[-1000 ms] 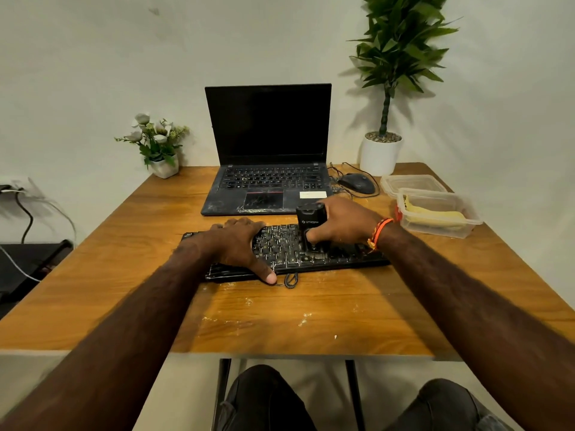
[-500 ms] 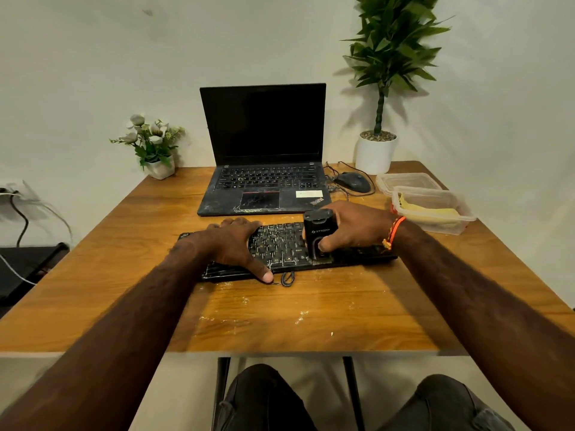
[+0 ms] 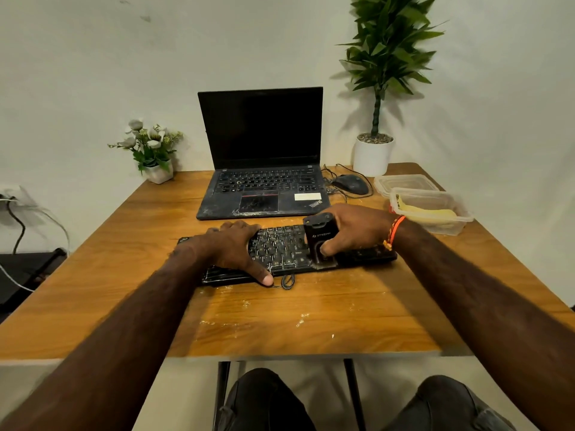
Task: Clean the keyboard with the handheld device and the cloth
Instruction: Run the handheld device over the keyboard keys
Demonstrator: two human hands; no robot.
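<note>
We see our right hand [image 3: 354, 231] gripping the black handheld device [image 3: 320, 239] upright on the black keyboard [image 3: 286, 253], left hand [image 3: 231, 250] pressing the keys just left of that grip, thumb at the near edge, open laptop [image 3: 264, 169] beyond it on the wooden table [image 3: 311, 318], clear container [image 3: 431, 209] holding something yellow to the grip's right

The laptop [image 3: 264, 181] has the word "ThinkPad" in small letters on its front right corner. There is a white sticker beside that word, but it is too blurry to read. The black handheld device [image 3: 320, 237] has pale letters on its side. They are too small to make out. The key marks cannot be read.
</note>
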